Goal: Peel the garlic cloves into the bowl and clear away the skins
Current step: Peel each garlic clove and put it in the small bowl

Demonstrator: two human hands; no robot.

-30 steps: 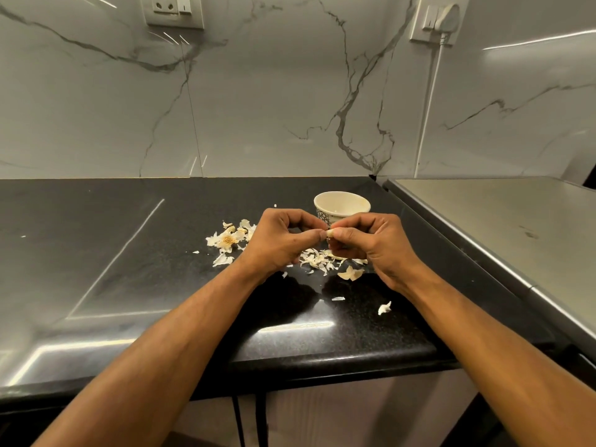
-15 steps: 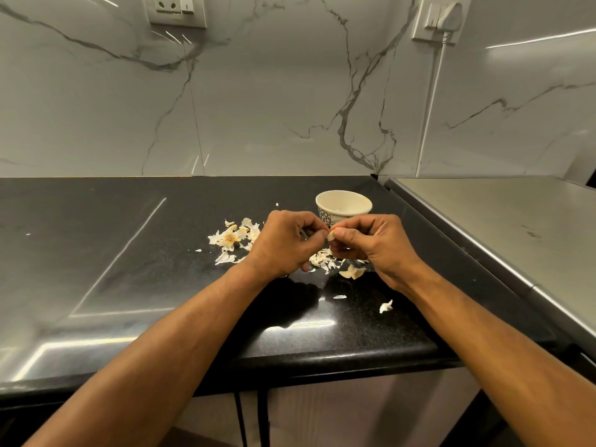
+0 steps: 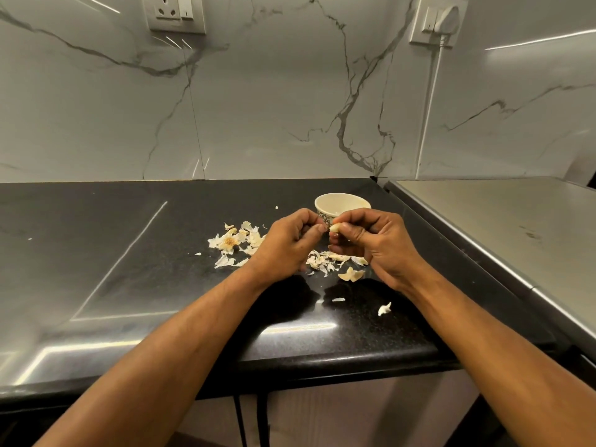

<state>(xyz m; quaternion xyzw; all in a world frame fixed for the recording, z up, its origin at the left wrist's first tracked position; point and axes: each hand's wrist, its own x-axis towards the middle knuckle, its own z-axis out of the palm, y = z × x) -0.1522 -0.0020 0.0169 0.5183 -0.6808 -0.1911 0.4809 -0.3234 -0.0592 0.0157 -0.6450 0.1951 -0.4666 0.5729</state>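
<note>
A garlic clove (image 3: 335, 228) is pinched between the thumb and curled fingers of the right hand (image 3: 375, 243), its pale tip showing at the fingertips. The left hand (image 3: 285, 245) meets it from the other side, fingers curled, thumb and forefinger closed on the clove's near end or its skin; which of the two cannot be told. Both hands are held above a black countertop (image 3: 129, 253), the clove just in front of and slightly below the rim of a small cream bowl (image 3: 342, 203) with a patterned band on its outer wall. The bowl stands upright just behind the knuckles; its pale inside wall shows, but what lies at the bottom is hidden. Under the hands a heap of papery skins (image 3: 325, 261) lies on the counter, with a larger curled piece at its right edge. A second scatter of skins (image 3: 237, 243), with a brownish root stub in it, lies to the left of the left hand. Two loose scraps (image 3: 384, 308) rest nearer the counter's front edge. Behind rises a marbled wall (image 3: 290, 108).
</note>
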